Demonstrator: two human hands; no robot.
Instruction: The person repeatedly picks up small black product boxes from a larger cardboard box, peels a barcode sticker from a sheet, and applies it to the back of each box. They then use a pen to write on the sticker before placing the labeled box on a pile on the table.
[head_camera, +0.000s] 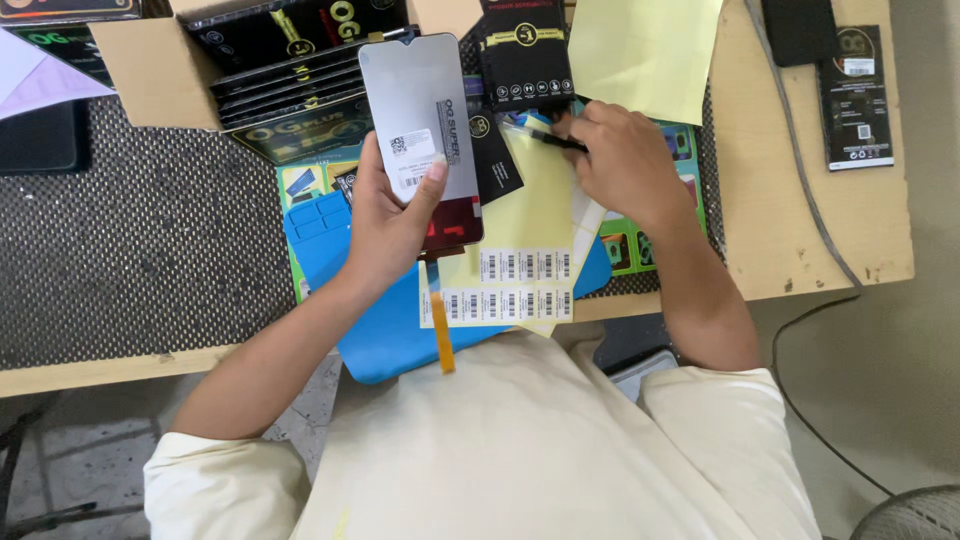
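My left hand (392, 215) holds a phone display panel (420, 115) upright by its lower edge, thumb pressed on a white sticker on its grey back. An orange flex cable (441, 335) hangs down from the panel. My right hand (625, 160) rests over a yellow sheet of barcode stickers (512, 285) and grips a thin black pen or tool (555, 140) near the sheet's top. A small black packet (495, 160) lies between the two hands.
A blue work mat (380, 330) lies under the sticker sheet on a wooden table (790, 230). An open cardboard box (165, 70) of black packets stands at the back left, on a dark woven mat (140, 250). A black box (524, 55), yellow sheet (645, 50) and cable (800, 170) lie behind.
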